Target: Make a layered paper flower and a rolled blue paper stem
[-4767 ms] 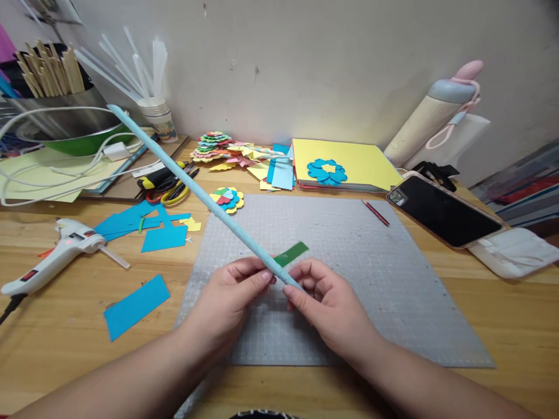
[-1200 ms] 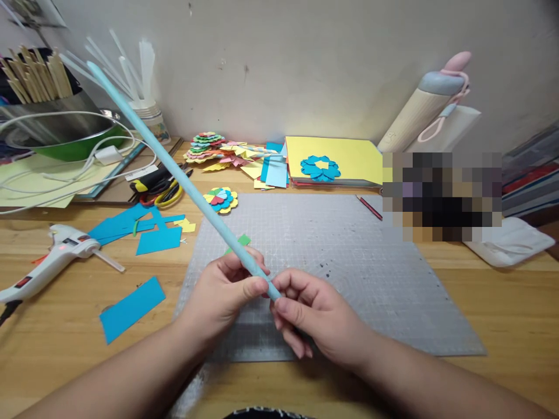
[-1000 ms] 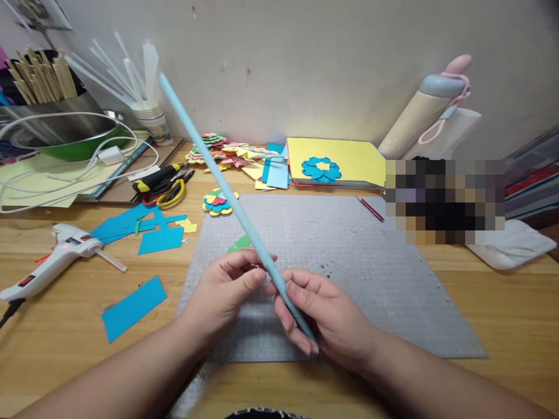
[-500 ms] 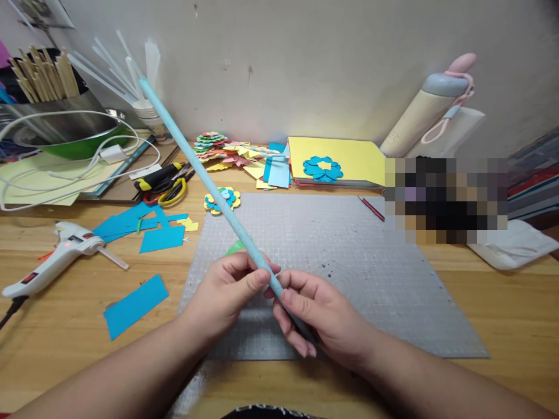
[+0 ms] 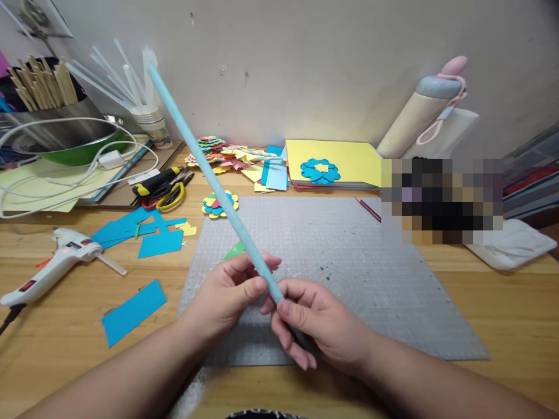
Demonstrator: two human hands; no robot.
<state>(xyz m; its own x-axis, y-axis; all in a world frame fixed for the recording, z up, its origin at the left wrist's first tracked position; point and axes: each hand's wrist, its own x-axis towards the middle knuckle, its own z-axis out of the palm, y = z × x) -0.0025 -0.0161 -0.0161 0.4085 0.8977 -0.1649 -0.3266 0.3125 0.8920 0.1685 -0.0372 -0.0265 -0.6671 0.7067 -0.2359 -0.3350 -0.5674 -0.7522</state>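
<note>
A long light-blue paper tube [image 5: 209, 173] slants from upper left down to my hands. My left hand [image 5: 236, 291] pinches it near the lower end, thumb on top. Just below, my right hand [image 5: 317, 320] grips the same tube, its lower tip running under my palm. Both hands are above a grey cutting mat [image 5: 371, 302]. Behind the tube lies a layered blue, yellow and red paper flower [image 5: 208, 203]. A green paper piece [image 5: 236, 250] shows partly past my left hand.
To the left lie a hot glue gun [image 5: 65, 256], a blue paper rectangle [image 5: 134, 312], blue scraps [image 5: 161, 243] and scissors [image 5: 171, 198]. At the back are a blue paper flower [image 5: 320, 170] on yellow paper [image 5: 362, 157], a paper cup [image 5: 152, 128] of glue sticks and a pencil [image 5: 369, 209].
The tube has turned slightly steeper, its upper end shifting right and up. Both hands keep hold of it and sit slightly lower in view.
</note>
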